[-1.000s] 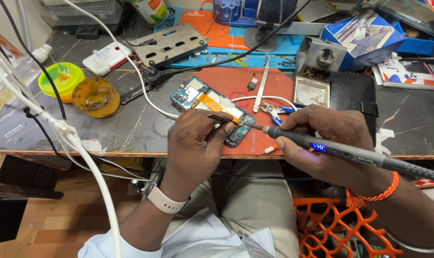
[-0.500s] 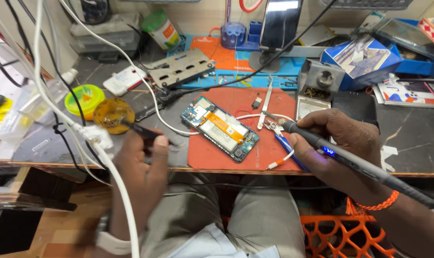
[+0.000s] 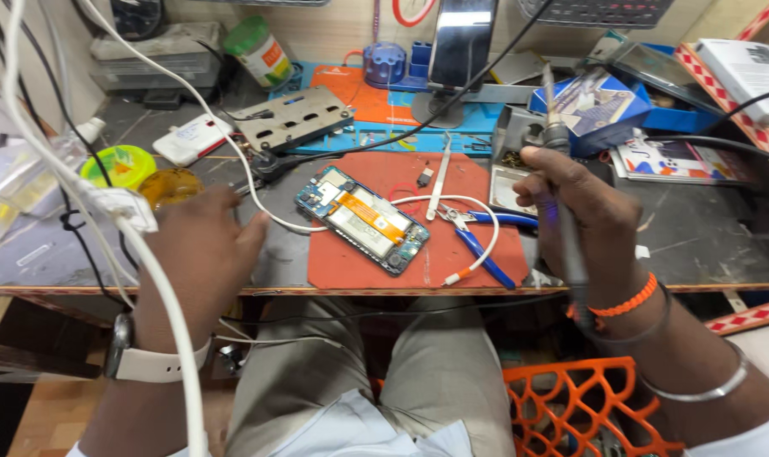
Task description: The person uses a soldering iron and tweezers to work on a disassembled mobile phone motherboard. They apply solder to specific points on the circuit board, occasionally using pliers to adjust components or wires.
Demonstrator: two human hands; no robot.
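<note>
A small metal tray [image 3: 509, 188] sits right of the opened phone [image 3: 361, 219], contents unclear. The right hand [image 3: 581, 211] grips a soldering iron [image 3: 559, 182] upright; the left hand [image 3: 200, 254] rests loosely open, holding nothing.

The left hand [image 3: 200, 254] lies palm down with its fingers [image 3: 250, 233] loosely together, while the right hand [image 3: 583, 216] is raised, its fingers [image 3: 543, 182] curled closed in a grip.

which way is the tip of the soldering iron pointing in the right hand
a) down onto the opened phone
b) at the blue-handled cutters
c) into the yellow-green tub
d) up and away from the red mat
d: the right hand grips the soldering iron upright, its tip raised above the fist and clear of the red mat, while the opened phone lies untouched on the mat.
</note>
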